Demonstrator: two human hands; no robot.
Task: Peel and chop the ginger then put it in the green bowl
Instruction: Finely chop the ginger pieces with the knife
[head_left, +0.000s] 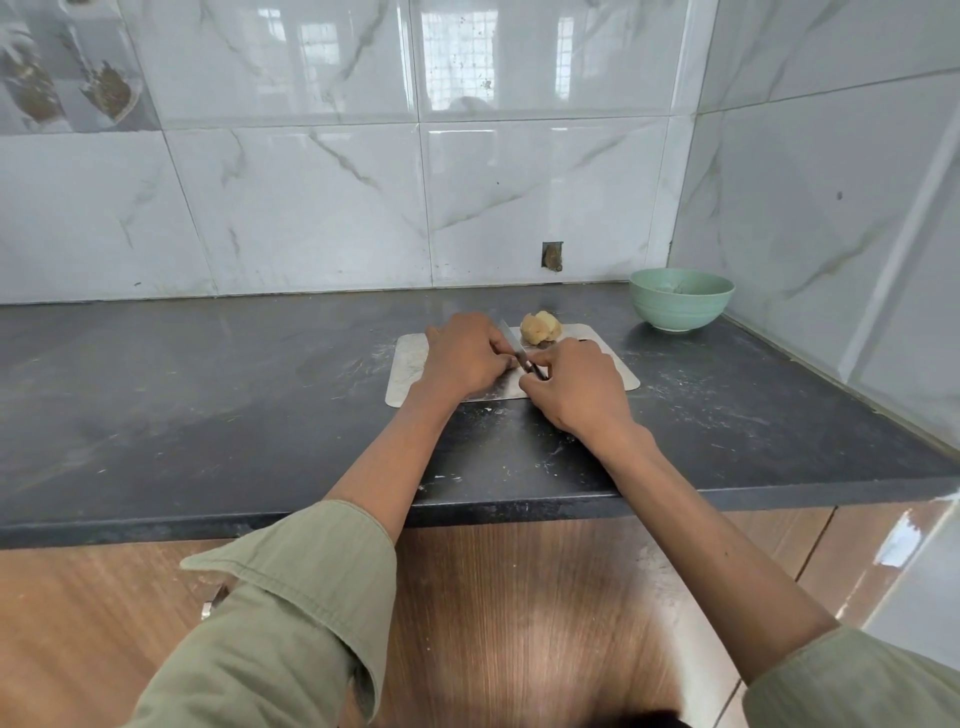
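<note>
A pale yellow piece of ginger lies at the far edge of a light chopping board on the dark counter. My right hand grips the dark handle of a knife, whose blade points away to the upper left. My left hand rests curled on the board against the blade; whatever lies under its fingers is hidden. The green bowl stands at the back right, beyond the board and apart from both hands.
The dark stone counter runs to marble-tiled walls at the back and on the right. A small hole shows in the back wall. Wooden cabinet fronts lie below the counter's front edge.
</note>
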